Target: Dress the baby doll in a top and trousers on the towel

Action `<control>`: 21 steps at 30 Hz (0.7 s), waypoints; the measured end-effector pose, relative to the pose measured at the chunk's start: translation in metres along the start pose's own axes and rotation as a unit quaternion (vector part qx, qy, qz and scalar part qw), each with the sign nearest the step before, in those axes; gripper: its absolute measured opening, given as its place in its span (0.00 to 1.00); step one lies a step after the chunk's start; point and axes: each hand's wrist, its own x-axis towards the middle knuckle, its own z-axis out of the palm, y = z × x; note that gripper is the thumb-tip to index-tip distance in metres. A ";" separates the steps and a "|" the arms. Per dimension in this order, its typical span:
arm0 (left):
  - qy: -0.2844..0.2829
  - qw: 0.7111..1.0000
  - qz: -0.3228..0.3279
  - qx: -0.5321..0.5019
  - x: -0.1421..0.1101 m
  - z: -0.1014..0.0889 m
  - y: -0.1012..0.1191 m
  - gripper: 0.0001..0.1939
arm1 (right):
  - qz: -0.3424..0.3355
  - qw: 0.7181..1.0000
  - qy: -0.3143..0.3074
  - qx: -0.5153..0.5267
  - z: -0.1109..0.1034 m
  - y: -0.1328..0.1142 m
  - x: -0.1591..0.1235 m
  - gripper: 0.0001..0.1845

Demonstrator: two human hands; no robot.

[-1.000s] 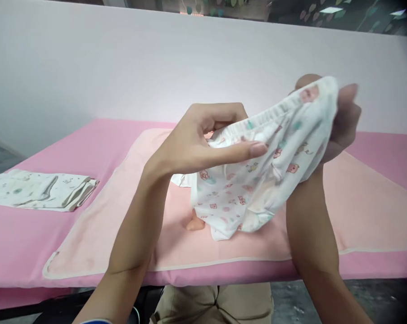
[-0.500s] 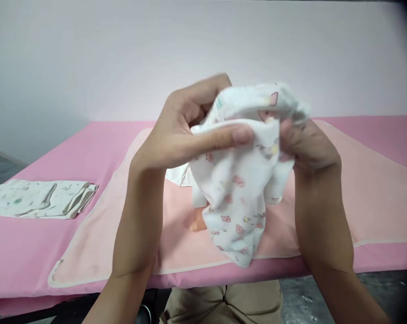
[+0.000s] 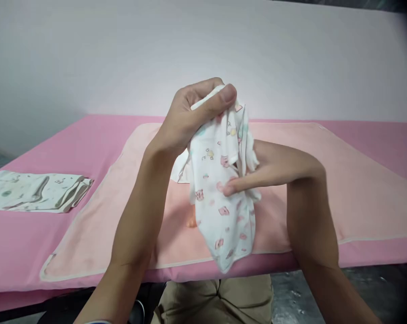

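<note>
A pale-edged peach mat (image 3: 355, 198) spreads well beyond a soft, printed garment (image 3: 210, 173) pinched in the left hand (image 3: 186, 117). The right hand (image 3: 281, 164) touches it, grip unclear.

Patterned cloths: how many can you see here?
2: a patterned cloth hangs from the left hand; a folded cloth lies on the pink table, at the picture's left. Others may be hidden behind or in folds.

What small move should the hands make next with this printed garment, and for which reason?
Probably, the right hand should grip the printed garment lower down and spread it flatter. The left hand pinches its bunched top, while the lower part hangs creased to a point; the right thumb lies in front of it, so a grip there seems near.
</note>
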 end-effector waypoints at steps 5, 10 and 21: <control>-0.034 0.998 0.024 -0.037 0.003 -0.008 -0.018 0.23 | -0.017 1.000 0.006 0.002 0.000 0.015 0.011 0.24; -0.116 0.992 -0.054 0.024 -0.002 -0.031 -0.024 0.27 | -0.092 0.957 0.268 0.067 0.006 0.003 0.008 0.17; -0.037 0.997 -0.014 -0.059 0.008 -0.032 -0.057 0.22 | -0.033 0.995 0.083 0.035 -0.010 0.027 0.005 0.31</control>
